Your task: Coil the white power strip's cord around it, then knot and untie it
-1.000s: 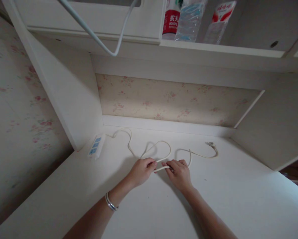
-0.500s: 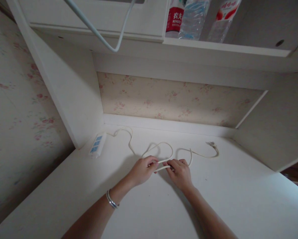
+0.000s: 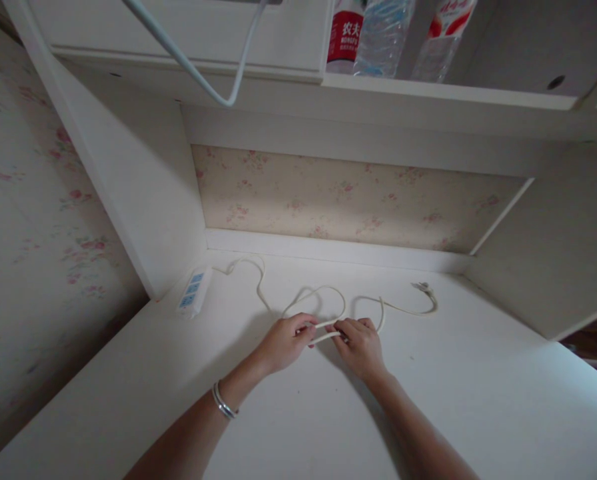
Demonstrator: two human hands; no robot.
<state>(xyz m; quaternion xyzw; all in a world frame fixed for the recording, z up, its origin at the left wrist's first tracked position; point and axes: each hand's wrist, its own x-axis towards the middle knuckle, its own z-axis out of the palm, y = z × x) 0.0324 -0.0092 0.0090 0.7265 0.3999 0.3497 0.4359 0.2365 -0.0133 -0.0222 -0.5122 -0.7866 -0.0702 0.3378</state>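
Observation:
A pale power cord (image 3: 337, 289) runs in loose bends across the white desk (image 3: 298, 427). My left hand (image 3: 289, 340) is closed on the cord, pinching it between thumb and fingers. Close on its right, my right hand (image 3: 359, 345) is also closed round the cord. Two strands of it stretch across the small gap between the hands. At the left end lies a white power strip (image 3: 194, 293) with blue patches on its top. The cord's plug (image 3: 422, 287) rests at the far right end, beside a curl of cord.
Side panels (image 3: 128, 173) of the desk unit rise left and right. Overhead is a shelf (image 3: 448, 92) with several bottles, including a red-labelled bottle (image 3: 345, 37). A light-coloured bent tube (image 3: 193, 67) hangs in the upper foreground. Flowered wallpaper (image 3: 318, 193) covers the back.
The view has shifted very slightly. Both hands stay on the cord in nearly the same position, and the cord, strip and plug lie as before.

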